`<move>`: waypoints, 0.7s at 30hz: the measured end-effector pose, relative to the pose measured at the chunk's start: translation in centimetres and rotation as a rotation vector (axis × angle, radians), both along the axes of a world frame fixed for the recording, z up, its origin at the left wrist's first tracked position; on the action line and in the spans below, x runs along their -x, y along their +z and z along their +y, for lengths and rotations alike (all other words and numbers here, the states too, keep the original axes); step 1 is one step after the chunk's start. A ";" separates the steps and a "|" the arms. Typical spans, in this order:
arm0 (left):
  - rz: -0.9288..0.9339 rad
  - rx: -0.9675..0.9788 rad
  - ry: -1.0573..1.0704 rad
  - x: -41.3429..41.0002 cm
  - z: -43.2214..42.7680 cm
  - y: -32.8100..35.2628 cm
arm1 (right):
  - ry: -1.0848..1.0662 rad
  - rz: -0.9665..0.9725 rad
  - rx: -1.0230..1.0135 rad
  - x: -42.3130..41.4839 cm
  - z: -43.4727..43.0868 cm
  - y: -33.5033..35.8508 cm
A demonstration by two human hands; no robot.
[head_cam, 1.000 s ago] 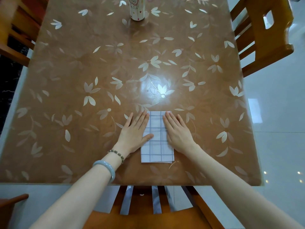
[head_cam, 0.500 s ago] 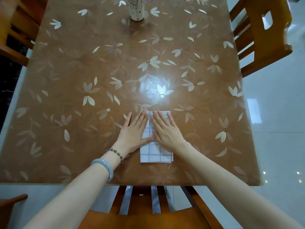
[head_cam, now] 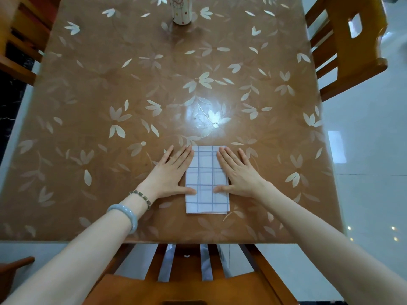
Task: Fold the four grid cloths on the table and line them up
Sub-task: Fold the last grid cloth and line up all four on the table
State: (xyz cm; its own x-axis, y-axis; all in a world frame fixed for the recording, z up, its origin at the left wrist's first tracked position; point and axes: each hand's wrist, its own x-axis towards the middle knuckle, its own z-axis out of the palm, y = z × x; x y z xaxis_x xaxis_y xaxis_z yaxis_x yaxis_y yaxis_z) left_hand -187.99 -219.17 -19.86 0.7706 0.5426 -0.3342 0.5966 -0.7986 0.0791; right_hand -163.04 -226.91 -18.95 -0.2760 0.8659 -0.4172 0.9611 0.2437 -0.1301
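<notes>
near the near edge of the brown glossy tabletop (head_cam: pixel 105 89) with its pale leaf-and-flower pattern, a little right of the middle, lies the white folded cloth with a blue-grey grid (head_cam: pixel 206 172). it is a tall rectangle lying flat, its long sides running away from the person and its short near side close to the tabletop's near edge but not over it. at its near right corner a lower layer peeks out slightly. the left grip (head_cam: pixel 169 175), a bare hand, is released and flat. its straight fingers are spread on the tabletop along the cloth's left side and its thumb is laid across onto the cloth. the right grip (head_cam: pixel 241 175), also bare, is likewise released and flat on the cloth's right side. its forefinger overlaps that edge and its thumb points inward on the cloth. the two thumb tips are near each other but apart. neither grip grasps anything; both rest palm down. the left wrist wears a dark beaded bracelet (head_cam: pixel 142 197) and, nearer the elbow, a pale blue-grey smooth bangle (head_cam: pixel 126 214). at the far edge, about midway along it, stands a white cylindrical cup with small printed figures (head_cam: pixel 182 12), well apart from the cloth. an orange-brown wooden chair (head_cam: pixel 343 47) stands at the right side, and another slatted wooden chair (head_cam: pixel 187 282) sits at the near edge. the floor is glossy white tile (head_cam: pixel 370 177).
</notes>
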 end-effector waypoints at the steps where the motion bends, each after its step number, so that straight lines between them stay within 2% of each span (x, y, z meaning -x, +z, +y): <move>1: -0.015 0.002 -0.003 0.2 -0.3 0.0 | 0.016 -0.013 0.022 -0.2 0.1 0.3; 12: -0.024 0.052 0.060 3.0 -5.3 0.5 | 0.034 0.021 0.066 -0.2 0.4 0.5; 17: -0.131 -0.008 0.143 -1.4 -2.1 2.1 | 0.028 0.046 0.067 -0.2 0.4 0.5; 21: -0.052 -0.036 0.060 -4.5 -0.7 0.8 | 0.018 0.049 0.064 -0.2 0.4 0.8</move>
State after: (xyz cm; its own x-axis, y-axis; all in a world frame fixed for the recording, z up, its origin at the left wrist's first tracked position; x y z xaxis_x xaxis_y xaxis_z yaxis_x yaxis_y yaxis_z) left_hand -183.54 -219.82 -19.05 0.7519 0.5993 -0.2746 0.6395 -0.7643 0.0831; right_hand -162.86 -226.53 -18.18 -0.3128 0.8326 -0.4571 0.9487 0.2503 -0.1932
